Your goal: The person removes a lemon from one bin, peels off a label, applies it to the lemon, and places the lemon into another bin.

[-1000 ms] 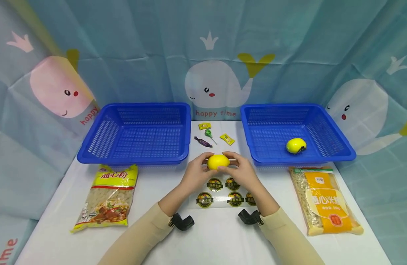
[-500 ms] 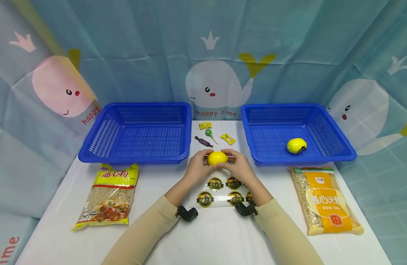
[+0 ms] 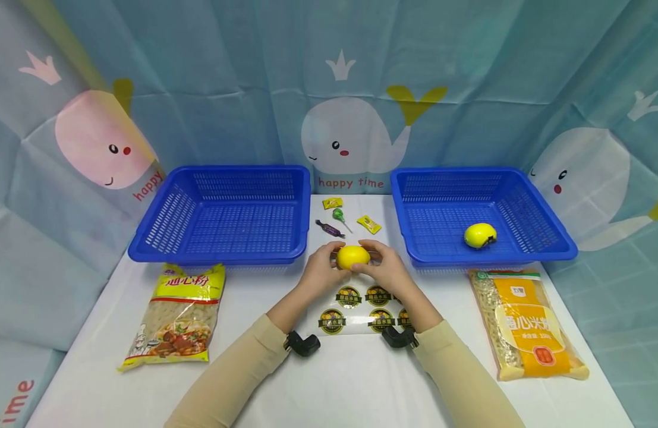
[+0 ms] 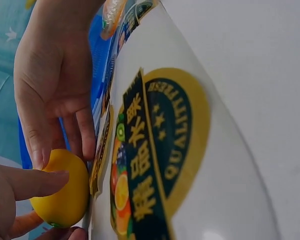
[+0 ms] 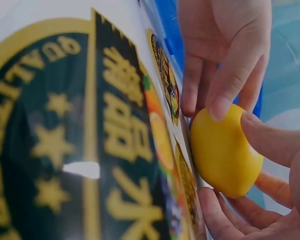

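Note:
A yellow lemon (image 3: pixel 352 257) (image 4: pixel 62 192) (image 5: pixel 224 150) is held between both hands just above a clear sheet of round stickers (image 3: pixel 361 309) (image 4: pixel 155 150) (image 5: pixel 90 150) on the white table. My left hand (image 3: pixel 320 270) grips its left side, thumb on top. My right hand (image 3: pixel 384 270) grips its right side with curled fingers. A second lemon (image 3: pixel 479 235), with a dark sticker on it, lies in the right blue basket (image 3: pixel 553 252).
An empty blue basket (image 3: pixel 147 249) stands at the back left. Several candies and a lollipop (image 3: pixel 339 219) lie between the baskets. A macaroni bag (image 3: pixel 176 315) lies front left, another pasta bag (image 3: pixel 526 324) front right. A whale-print curtain hangs behind.
Both hands with the lemon have moved a little away from me toward the candies; the grip looks unchanged.

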Demonstrator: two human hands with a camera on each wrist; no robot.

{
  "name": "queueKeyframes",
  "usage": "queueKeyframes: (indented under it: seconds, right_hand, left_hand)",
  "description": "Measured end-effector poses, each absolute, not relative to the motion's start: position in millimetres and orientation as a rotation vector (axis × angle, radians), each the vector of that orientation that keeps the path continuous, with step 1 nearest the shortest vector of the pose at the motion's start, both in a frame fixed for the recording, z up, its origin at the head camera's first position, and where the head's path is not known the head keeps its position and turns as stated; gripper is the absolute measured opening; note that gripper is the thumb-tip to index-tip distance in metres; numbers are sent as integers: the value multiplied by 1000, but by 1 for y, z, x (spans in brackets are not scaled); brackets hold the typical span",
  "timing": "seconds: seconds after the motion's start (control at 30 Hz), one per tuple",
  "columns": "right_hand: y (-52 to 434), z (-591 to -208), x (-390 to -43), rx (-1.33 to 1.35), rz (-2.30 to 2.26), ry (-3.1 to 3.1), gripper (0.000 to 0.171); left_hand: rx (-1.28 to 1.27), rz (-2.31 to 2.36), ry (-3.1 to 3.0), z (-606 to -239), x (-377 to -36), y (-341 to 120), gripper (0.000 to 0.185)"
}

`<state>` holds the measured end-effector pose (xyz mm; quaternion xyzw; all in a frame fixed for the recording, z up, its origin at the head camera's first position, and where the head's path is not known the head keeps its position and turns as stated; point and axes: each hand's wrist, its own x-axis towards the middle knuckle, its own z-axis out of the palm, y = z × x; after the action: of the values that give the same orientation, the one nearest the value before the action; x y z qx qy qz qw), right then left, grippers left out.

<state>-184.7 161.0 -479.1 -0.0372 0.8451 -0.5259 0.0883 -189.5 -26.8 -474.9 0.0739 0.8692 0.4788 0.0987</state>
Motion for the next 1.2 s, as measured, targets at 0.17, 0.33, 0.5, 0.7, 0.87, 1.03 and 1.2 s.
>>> queueKeyframes:
  seconds: [0.17,0.33,0.5,0.7,0.87,1.03,1.2]
  right_hand:
    - [163,-478,-182,-87,-1566,2518,74]
    - [168,-475,-172,26,-1529,2560,78]
    - [172,-475,-159,58,-1319,2666,57]
    - [164,-474,-145,-167,-966,2760,43]
    - [155,-471,-139,-240,-847,2789,39]
    - [155,-468,-141,-259,-853,2755,34]
    - [161,-459,-145,-337,-1022,2599,32]
  left_hand:
    - [220,1444,2557,-473,-186,-29,72]
    - [190,1433,2562,-472,-177,-37,73]
    - [170,1426,2571,-475,-166,-50,72]
    - [176,1467,2561,-477,-160,-59,69]
    - [200,1462,2565,-475,-156,-62,64]
    - [230,1394,2634,-470,-151,-63,48]
    - [295,1246,2777,-460,-142,-62,28]
